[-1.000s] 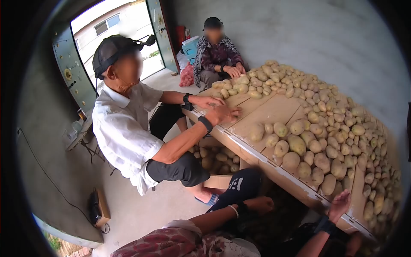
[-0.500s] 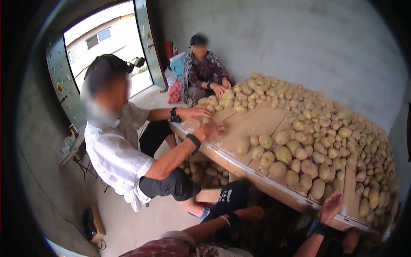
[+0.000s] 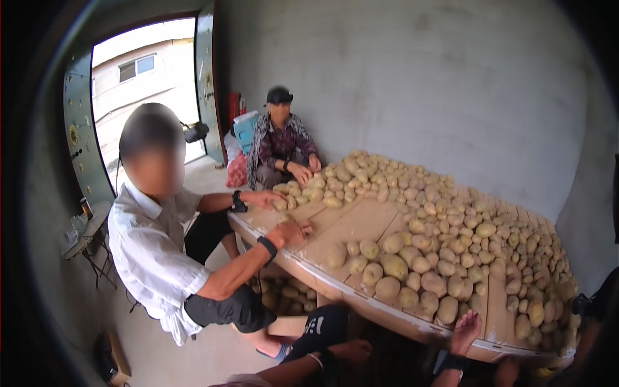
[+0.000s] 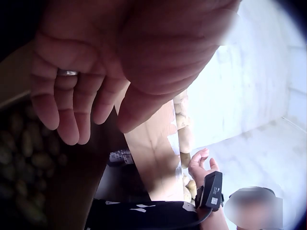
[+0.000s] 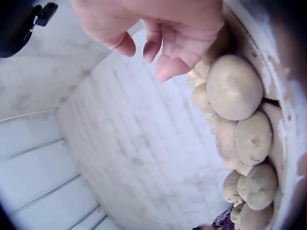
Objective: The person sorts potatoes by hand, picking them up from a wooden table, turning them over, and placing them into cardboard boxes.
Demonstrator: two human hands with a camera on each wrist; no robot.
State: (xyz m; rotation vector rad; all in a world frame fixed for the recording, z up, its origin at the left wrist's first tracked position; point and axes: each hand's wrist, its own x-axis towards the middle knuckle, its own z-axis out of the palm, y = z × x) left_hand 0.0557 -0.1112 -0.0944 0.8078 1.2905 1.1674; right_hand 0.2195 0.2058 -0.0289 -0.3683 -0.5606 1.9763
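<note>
Potatoes [image 3: 445,264] of many sizes lie heaped over a cardboard-topped table [image 3: 358,222]. My right hand [image 3: 465,332] is at the table's near edge, its fingers relaxed and holding nothing. The right wrist view shows this hand [image 5: 163,33] beside a large potato [image 5: 235,87], fingers loosely bent. Below the tabletop, my left hand [image 3: 354,351] hangs over the dark space beside the table. In the left wrist view, the palm and loosely extended fingers of that hand [image 4: 96,62] are bare of any object, with a ring on one finger. Potatoes [image 4: 29,153] lie in a container below it.
Across the left side sits a person in a white shirt [image 3: 158,238], hands at the table edge. Another person [image 3: 284,138] sits at the far end, hands at the potatoes. More potatoes [image 3: 284,293] lie under the table. A dark sleeve [image 3: 603,300] shows at the right edge.
The head view has shifted, so the table and people appear lower and farther left. The far person's hands have moved onto the potatoes. My own hands stay about where they were, holding nothing.
</note>
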